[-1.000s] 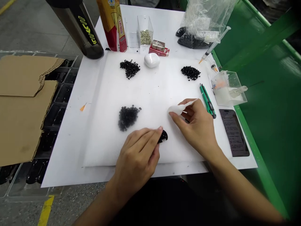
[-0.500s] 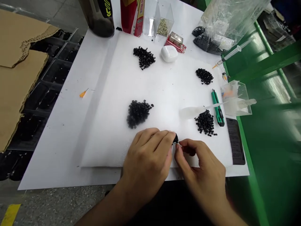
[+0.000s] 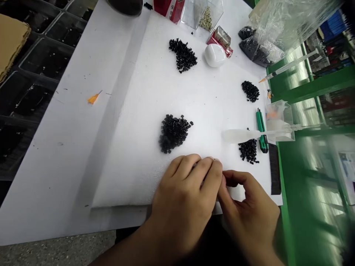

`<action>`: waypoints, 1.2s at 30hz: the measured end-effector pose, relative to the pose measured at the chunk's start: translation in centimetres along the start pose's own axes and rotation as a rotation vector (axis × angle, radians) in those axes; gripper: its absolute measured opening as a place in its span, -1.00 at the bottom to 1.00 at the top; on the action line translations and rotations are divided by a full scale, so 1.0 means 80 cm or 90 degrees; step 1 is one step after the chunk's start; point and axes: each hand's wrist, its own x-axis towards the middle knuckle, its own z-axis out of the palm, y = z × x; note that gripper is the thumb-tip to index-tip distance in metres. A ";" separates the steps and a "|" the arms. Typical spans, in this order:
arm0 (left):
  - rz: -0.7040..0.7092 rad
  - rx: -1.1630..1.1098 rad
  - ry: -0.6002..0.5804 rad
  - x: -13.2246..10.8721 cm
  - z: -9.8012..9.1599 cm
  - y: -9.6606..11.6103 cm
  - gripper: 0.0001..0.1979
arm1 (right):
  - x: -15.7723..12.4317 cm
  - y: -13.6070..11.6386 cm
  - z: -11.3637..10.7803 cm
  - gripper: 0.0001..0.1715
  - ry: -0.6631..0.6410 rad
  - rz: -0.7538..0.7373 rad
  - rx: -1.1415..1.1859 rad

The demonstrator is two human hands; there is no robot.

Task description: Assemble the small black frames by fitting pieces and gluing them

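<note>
The fingers of the left hand (image 3: 183, 199) are curled and pressed close together near the near edge of the white foam sheet (image 3: 133, 166), and their tips (image 3: 213, 162) almost touch the right hand (image 3: 249, 210). The right thumb and first finger (image 3: 226, 181) are nearly closed, just beside those tips. Only a tiny dark speck shows there, so I cannot tell if the fingers have hold of something, or what it is.

On the foam, a little right of the hands, is a pile of black plastic pellets (image 3: 249, 151), and it lies just beside a green utility knife (image 3: 261, 129). A white plastic dropper (image 3: 238, 135) lies across above this pile, with its thin end in a clear plastic box (image 3: 280, 120). In the middle of the foam is the biggest pellet pile (image 3: 173, 133). On the white board (image 3: 55, 184), left of the foam, lies an orange needle tip (image 3: 93, 98). Farther on the foam are two more pellet piles (image 3: 183, 55) (image 3: 250, 91) and a smooth white case (image 3: 215, 55). Beyond them are a syringe (image 3: 288, 66) and a clear bag (image 3: 277, 33) with black pellets.
</note>
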 end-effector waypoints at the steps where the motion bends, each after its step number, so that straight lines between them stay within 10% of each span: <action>1: 0.001 0.002 0.001 0.000 0.000 0.000 -0.75 | -0.001 -0.001 0.002 -0.89 0.010 -0.003 -0.001; 36: -0.004 0.017 0.004 -0.001 0.001 -0.001 -0.64 | 0.002 -0.010 0.002 -0.79 0.025 0.004 -0.066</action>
